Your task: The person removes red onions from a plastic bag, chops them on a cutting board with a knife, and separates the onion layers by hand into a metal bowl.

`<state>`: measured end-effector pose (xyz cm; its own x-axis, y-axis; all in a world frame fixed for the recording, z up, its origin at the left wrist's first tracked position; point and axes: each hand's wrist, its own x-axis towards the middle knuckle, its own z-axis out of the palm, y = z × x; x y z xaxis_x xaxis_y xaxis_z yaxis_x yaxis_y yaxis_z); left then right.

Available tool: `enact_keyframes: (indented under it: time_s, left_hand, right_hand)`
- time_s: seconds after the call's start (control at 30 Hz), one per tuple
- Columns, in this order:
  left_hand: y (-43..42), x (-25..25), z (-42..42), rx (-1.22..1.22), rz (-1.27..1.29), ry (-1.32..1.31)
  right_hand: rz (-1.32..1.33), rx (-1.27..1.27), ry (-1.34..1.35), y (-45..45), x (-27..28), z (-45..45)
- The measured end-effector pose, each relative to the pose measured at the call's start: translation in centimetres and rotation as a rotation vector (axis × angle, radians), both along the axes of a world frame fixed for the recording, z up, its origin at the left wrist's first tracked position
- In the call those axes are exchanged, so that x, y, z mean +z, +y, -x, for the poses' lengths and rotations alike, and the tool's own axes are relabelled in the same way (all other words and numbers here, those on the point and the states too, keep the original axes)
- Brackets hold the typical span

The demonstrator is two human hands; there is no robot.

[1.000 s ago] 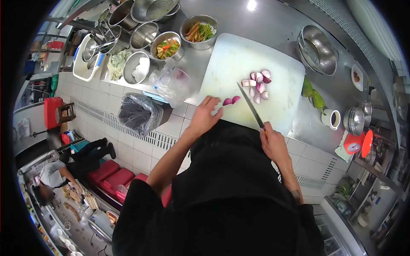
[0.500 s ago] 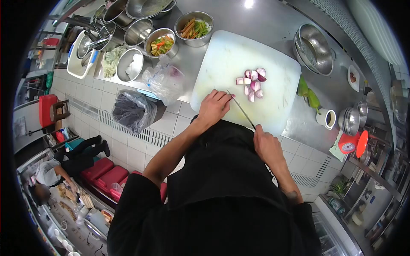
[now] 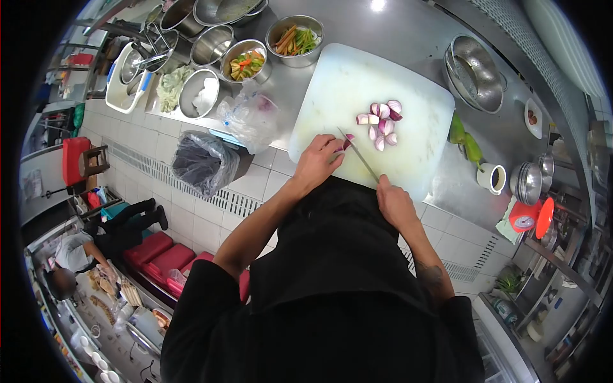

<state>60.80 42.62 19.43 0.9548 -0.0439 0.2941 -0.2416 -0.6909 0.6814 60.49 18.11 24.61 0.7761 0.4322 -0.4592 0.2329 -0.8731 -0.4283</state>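
On the white cutting board [image 3: 383, 76] my left hand [image 3: 317, 158] is closed over a piece of red onion [image 3: 347, 142], whose purple edge shows beside the fingertips. My right hand [image 3: 396, 202] grips a knife [image 3: 359, 155] by its handle. The blade points up and left, with its tip close to the onion piece under my left fingers. Several cut red onion chunks [image 3: 383, 124] lie grouped on the board beyond the blade. Part of the held onion is hidden by my left hand.
Bowls of cut vegetables [image 3: 295, 41] and a plastic bag [image 3: 249, 115] stand left of the board. Green peppers [image 3: 471, 148], a white cup [image 3: 491, 178] and a colander [image 3: 476, 73] are at right. A lined bin [image 3: 203, 163] stands below. Another person [image 3: 80, 252] is at far left.
My right hand and the knife have shifted slightly up, and more of the onion piece shows beside my left fingers. The whole view has moved a little.
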Motion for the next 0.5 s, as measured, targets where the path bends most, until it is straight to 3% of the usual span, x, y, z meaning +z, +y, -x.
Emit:
enact_keyframes:
  time_s: [0.07,0.17,0.5]
  left_hand:
    - [0.5,0.3,0.8,0.059,0.129,0.120]
    - [1.1,-0.3,1.3,0.036,0.117,0.034]
    - [-0.1,-0.7,0.5,0.126,0.199,0.118]
  right_hand:
    - [-0.069,-0.074,0.039,-0.1,1.2,-0.2]
    - [-0.032,-0.067,0.016,0.2,2.9,0.2]
    - [0.082,0.010,0.024,1.1,5.2,1.3]
